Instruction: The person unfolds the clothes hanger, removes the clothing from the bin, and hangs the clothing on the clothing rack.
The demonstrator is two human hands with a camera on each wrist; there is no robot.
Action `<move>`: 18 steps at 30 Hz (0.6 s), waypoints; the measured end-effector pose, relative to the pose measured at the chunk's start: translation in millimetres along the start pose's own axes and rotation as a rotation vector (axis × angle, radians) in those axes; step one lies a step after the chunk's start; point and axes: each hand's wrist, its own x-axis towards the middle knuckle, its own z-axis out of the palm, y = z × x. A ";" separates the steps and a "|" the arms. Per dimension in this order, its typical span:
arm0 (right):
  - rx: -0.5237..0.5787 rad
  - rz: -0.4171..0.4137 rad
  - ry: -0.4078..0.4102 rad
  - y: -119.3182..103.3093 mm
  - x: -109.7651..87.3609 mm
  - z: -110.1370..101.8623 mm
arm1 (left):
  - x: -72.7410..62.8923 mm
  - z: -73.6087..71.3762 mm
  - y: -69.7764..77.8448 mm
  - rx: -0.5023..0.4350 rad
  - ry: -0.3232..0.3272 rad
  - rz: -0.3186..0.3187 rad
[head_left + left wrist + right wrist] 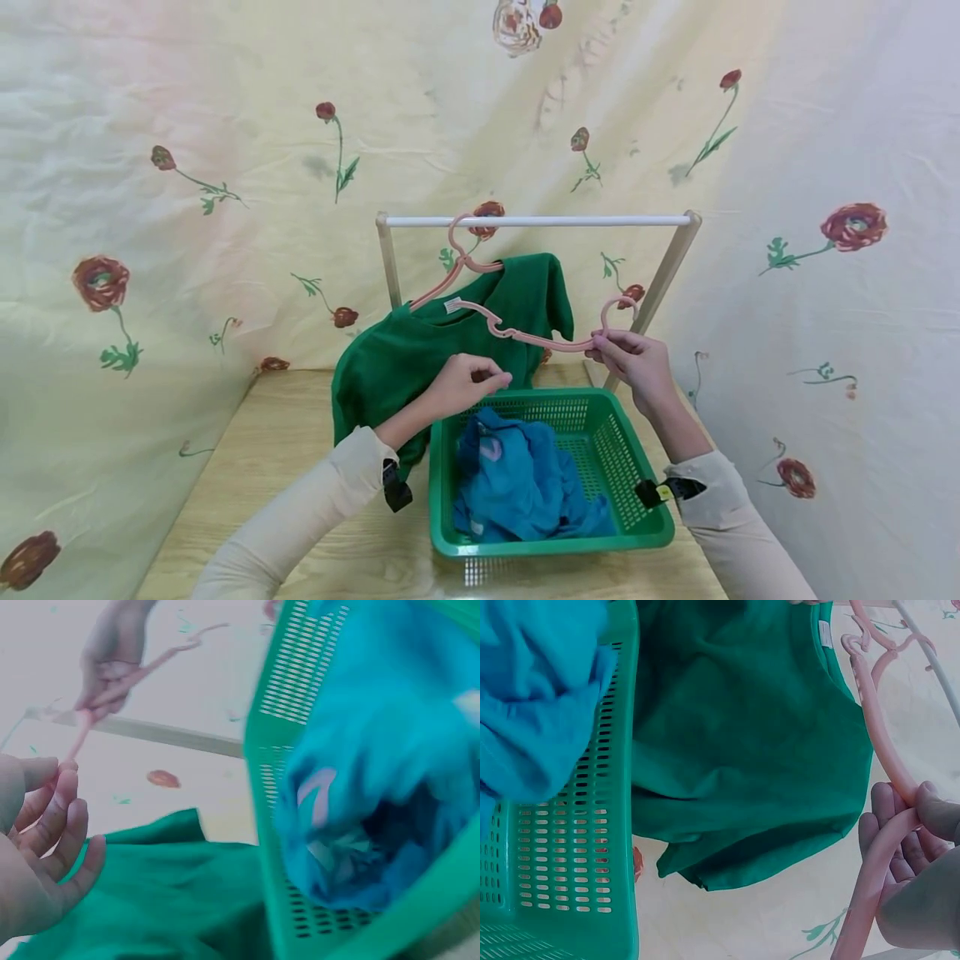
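Note:
My right hand (633, 362) pinches a pink hanger (551, 340) near its hook, between thumb and fingers; one arm of the hanger stretches left across the green shirt. Short of that arm, in front of the shirt, is my left hand (468, 383), fingers loosely bent and nothing seen in them. In the left wrist view, the fingertips of the left hand (52, 832) overlap the line of the hanger (79, 739); contact looks unlikely. A green shirt (408, 358) with a white neck label hangs tilted on another pink hanger (463, 260), hooked over the white bar (577, 222).
A green basket (551, 547) stands on the wooden table (292, 467) below the hands. Crumpled blue clothing (525, 475) lies in it, towards the left. The rack's wooden post (671, 267) rises beyond the right hand. Flowered cloth (262, 192) covers the walls.

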 end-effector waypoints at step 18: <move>-0.014 -0.015 -0.011 6.8 -0.6 -2.5 | -33.8 31.0 -31.7 0.274 -0.465 0.096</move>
